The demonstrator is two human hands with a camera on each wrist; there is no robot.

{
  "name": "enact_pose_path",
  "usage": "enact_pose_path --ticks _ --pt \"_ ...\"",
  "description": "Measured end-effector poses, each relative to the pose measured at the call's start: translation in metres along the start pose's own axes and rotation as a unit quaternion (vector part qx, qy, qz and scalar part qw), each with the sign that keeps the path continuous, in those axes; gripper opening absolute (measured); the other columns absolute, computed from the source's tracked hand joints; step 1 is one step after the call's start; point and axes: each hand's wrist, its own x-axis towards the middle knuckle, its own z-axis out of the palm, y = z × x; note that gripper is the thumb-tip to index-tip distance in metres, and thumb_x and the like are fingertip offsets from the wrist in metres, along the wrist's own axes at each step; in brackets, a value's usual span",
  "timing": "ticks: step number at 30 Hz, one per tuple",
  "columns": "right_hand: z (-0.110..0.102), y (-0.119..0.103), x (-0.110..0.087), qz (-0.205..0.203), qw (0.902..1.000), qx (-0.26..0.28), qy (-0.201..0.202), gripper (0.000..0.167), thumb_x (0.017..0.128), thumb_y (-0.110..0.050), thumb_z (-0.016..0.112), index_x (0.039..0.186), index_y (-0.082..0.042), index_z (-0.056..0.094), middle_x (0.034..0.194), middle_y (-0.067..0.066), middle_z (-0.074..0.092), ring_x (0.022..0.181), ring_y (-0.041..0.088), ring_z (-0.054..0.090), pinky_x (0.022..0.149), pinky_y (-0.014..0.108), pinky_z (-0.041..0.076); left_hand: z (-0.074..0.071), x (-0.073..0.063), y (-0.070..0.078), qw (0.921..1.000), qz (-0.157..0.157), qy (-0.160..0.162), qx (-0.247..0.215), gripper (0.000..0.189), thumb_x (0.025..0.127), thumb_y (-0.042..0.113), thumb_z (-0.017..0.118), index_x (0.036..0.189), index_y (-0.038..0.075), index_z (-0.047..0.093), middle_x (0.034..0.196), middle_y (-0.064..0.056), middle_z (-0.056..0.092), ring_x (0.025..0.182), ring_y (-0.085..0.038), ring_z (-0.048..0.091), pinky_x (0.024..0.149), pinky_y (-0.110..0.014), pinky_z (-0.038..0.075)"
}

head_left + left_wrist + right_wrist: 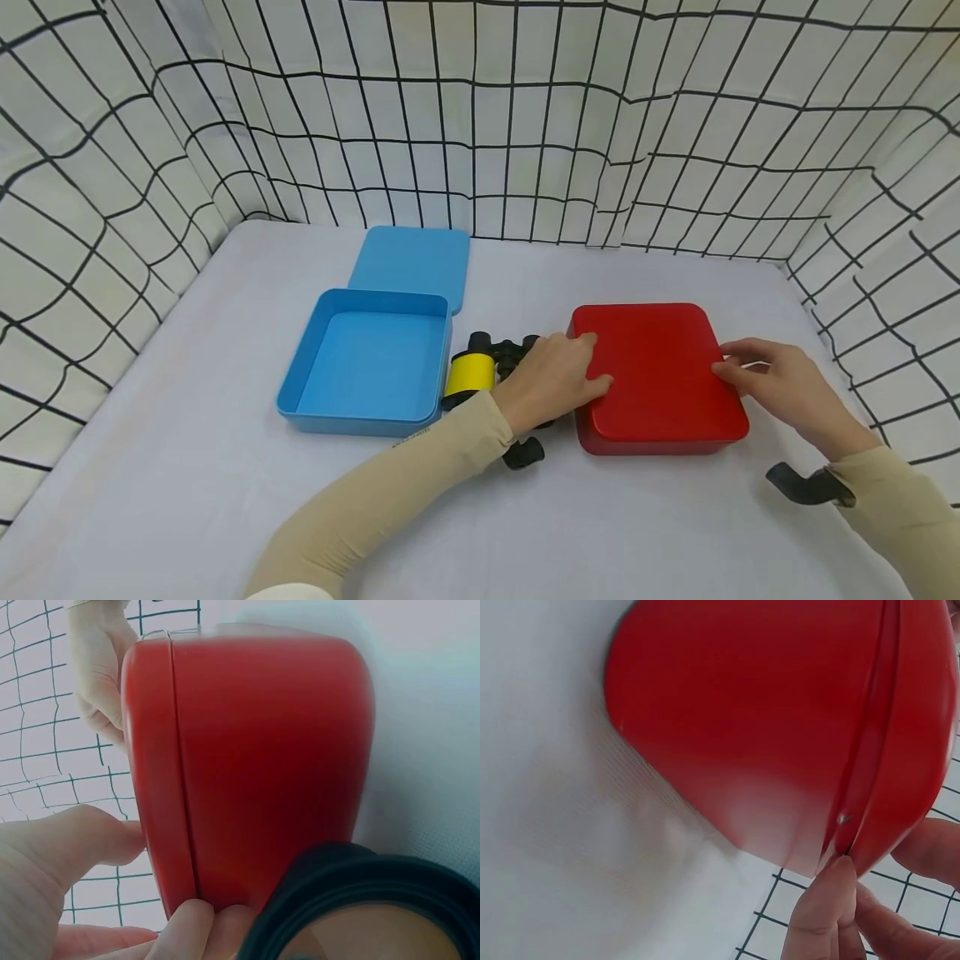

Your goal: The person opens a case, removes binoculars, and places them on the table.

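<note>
At the near side, on the white table (150, 467), a black piece (523, 452) lies beside the left sleeve. Just beyond, to the right, stands the red box (270, 772), with its red lid (660, 375) on. The left hand (551, 379) pinches the lid's left edge between thumb and fingers; the right hand (787, 385) pinches the right edge, fingertips at the seam. If one side rises sooner, the lid could jam or slip, I think. The left arm could also knock the yellow-and-black object (470, 372), partly covered by it. Farther left are the blue box (363, 425), lidless, and the blue lid (412, 258).
</note>
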Motion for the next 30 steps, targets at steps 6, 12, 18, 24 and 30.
enact_pose_path --ticks 6,12,18,24,30 --pt "0.000 0.001 0.001 0.004 1.0000 0.005 -0.001 0.068 0.102 -0.050 0.058 0.149 -0.002 0.047 0.134 0.028 0.062 0.110 0.035 0.066 0.089 0.053 0.060 -0.001 0.000 0.001 1.0000 0.000 0.000 0.005 0.040 0.098 0.031 0.070 0.124 0.003 0.056 0.055 0.001 0.050 0.041 -0.008 0.051 0.045 -0.010 0.041" --pt "0.000 0.001 0.001 0.004 1.0000 -0.002 0.001 0.069 0.101 -0.050 0.060 0.149 -0.002 0.048 0.133 0.028 0.063 0.108 0.034 0.067 0.086 0.051 0.061 -0.002 -0.001 0.004 0.9997 -0.002 -0.003 0.025 0.050 0.098 0.032 0.069 0.134 0.001 0.055 0.054 0.002 0.050 0.040 -0.007 0.050 0.044 -0.010 0.040" --pt "-0.002 -0.002 0.002 -0.005 1.0000 -0.003 0.008 0.067 0.102 -0.047 0.060 0.149 -0.001 0.046 0.135 0.028 0.061 0.111 0.038 0.067 0.087 0.052 0.061 -0.006 -0.002 0.006 0.9994 0.000 0.008 0.032 0.056 0.098 0.031 0.070 0.141 0.001 0.052 0.055 0.002 0.051 0.040 -0.006 0.050 0.044 -0.010 0.040" --pt "-0.003 -0.002 0.001 0.005 0.9997 0.019 -0.014 0.070 0.103 -0.049 0.058 0.151 -0.002 0.044 0.138 0.028 0.060 0.111 0.035 0.067 0.094 0.059 0.057 -0.006 -0.003 0.002 0.9997 -0.021 -0.003 -0.012 0.055 0.098 0.031 0.071 0.140 0.001 0.052 0.055 0.001 0.051 0.041 -0.008 0.052 0.045 -0.011 0.042" --pt "-0.002 0.003 0.002 0.002 0.9988 0.041 -0.026 0.068 0.104 -0.048 0.056 0.153 -0.002 0.041 0.142 0.027 0.058 0.113 0.032 0.066 0.097 0.058 0.057 -0.008 -0.002 -0.007 0.9948 -0.042 0.003 -0.092 0.054 0.099 0.026 0.069 0.142 -0.001 0.051 0.063 -0.001 0.059 0.049 -0.007 0.059 0.051 -0.011 0.047"
